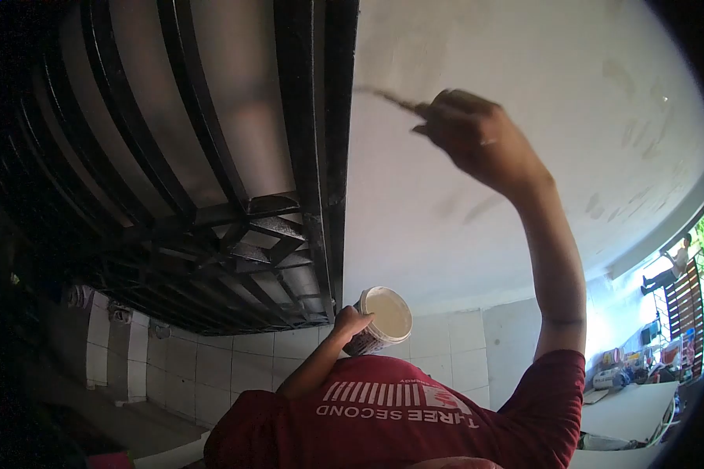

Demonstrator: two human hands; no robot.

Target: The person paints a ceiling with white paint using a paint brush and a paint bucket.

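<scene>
Brush (389, 99): high above the tub (383, 316) and well apart from it, blurred, its tip at the white wall (524, 47). Its long axis slants from the fist toward the window grille (211, 156).
Right hand (473, 137): clenched round the brush, arm raised.
Left hand (350, 322): wrapped on the tub's side, near the chest.
Tub: open, with pale contents.
Around: the grille is left of the tub, and a cluttered counter (633, 406) is far to its right.
In the way: nothing between tub and brush.

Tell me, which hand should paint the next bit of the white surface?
The right hand, probably. Its fingers hold the brush up at the white surface. The left hand is lower, busy holding the paint tub.
</scene>
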